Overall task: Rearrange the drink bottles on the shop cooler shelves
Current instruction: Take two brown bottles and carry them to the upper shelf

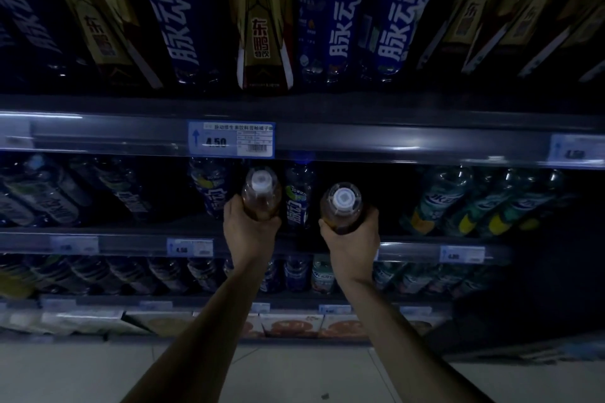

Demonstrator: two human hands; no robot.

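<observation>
Both hands up at the cooler: left hand (250, 231) wrapped round an amber bottle (262, 195), right hand (352, 244) gripping another (342, 208), both caps-up before the second shelf's front edge (131, 240).

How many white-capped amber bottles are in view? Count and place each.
2. One amber bottle in the left hand, a second amber bottle in the right hand. The dark shelves may hide more.
</observation>
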